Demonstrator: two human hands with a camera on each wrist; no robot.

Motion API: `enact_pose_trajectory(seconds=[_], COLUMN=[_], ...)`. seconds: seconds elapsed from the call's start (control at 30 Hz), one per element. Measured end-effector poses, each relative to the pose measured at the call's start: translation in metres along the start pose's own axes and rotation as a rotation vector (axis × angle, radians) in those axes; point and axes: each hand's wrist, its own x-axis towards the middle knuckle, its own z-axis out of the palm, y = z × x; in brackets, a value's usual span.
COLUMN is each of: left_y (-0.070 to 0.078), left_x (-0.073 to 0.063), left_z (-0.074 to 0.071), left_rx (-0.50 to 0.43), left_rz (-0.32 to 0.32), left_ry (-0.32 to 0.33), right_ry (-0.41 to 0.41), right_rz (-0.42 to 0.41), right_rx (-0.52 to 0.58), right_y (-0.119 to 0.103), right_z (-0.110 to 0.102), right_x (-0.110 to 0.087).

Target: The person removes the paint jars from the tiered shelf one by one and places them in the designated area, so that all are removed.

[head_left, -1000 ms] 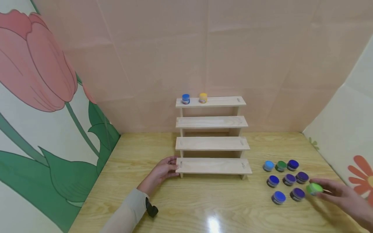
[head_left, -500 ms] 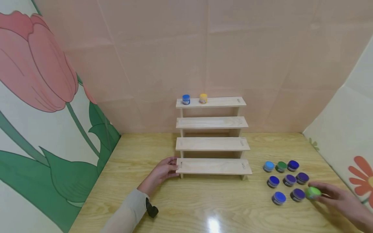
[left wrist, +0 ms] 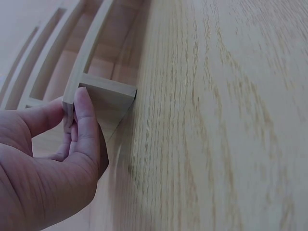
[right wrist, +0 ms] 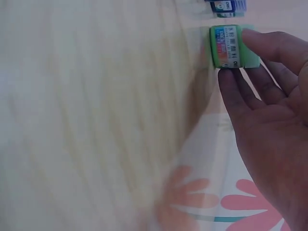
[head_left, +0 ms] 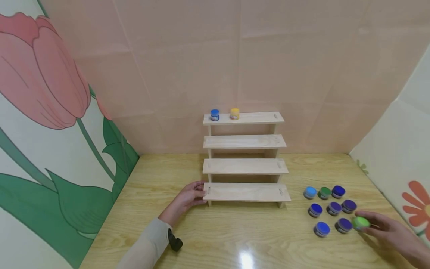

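Observation:
My left hand (head_left: 190, 195) pinches the left end of the lowest board of a four-step wooden display rack (head_left: 246, 192); in the left wrist view, thumb and fingers (left wrist: 85, 125) lie on either side of that board. At the far right, my right hand (head_left: 391, 228) holds a small light-green paint jar (head_left: 361, 223) between thumb and fingers. Its printed label faces the right wrist camera, where the jar (right wrist: 226, 47) appears at the table surface; whether it touches is hard to tell. Just left of it sits a purple-lidded jar (head_left: 343, 225).
Several more paint jars with blue, purple and green lids, such as a light-blue one (head_left: 310, 192), stand right of the rack. The top step carries a blue jar (head_left: 215, 115) and a yellow jar (head_left: 234, 114). Printed panels (head_left: 403, 157) border the wooden table (head_left: 255, 235).
My right hand has brought the green jar slightly down and to the left, close beside the purple-lidded jar, and then held nearly still. The left hand has stayed on the rack.

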Motion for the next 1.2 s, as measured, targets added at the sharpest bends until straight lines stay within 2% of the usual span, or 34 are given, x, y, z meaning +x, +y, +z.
enact_pose_trajectory(seconds=[0.13,0.27,0.43,0.53,0.63,0.93,1.2], left_y=[0.0,0.0,0.001,0.001,0.001,0.001,0.001], left_x=[-0.001,-0.001,0.0,0.0,0.0,-0.001,0.0], left_z=[0.0,-0.001,-0.001,-0.001,-0.001,-0.001,-0.001], left_rx=[-0.001,-0.001,0.004,-0.001,0.0,-0.007,-0.012], left_rz=[0.0,-0.008,-0.015,-0.021,-0.018,-0.009,-0.016], left_ry=[0.0,0.004,0.01,0.016,0.016,0.001,0.007], right_ry=[0.009,0.032,0.074,0.098,0.13,0.12,0.122], right_rz=[0.004,-0.029,-0.163,-0.23,-0.258,-0.33,-0.337], right_rx=[-0.013,0.04,0.085,0.051,0.004,-0.063,-0.104], right_y=[-0.009,-0.03,-0.064,-0.086,-0.111,-0.178,-0.238], right_z=[-0.007,-0.015,-0.025,-0.032,-0.037,-0.05,-0.052], right_x=[0.003,0.004,0.013,0.022,0.032,0.059,0.084])
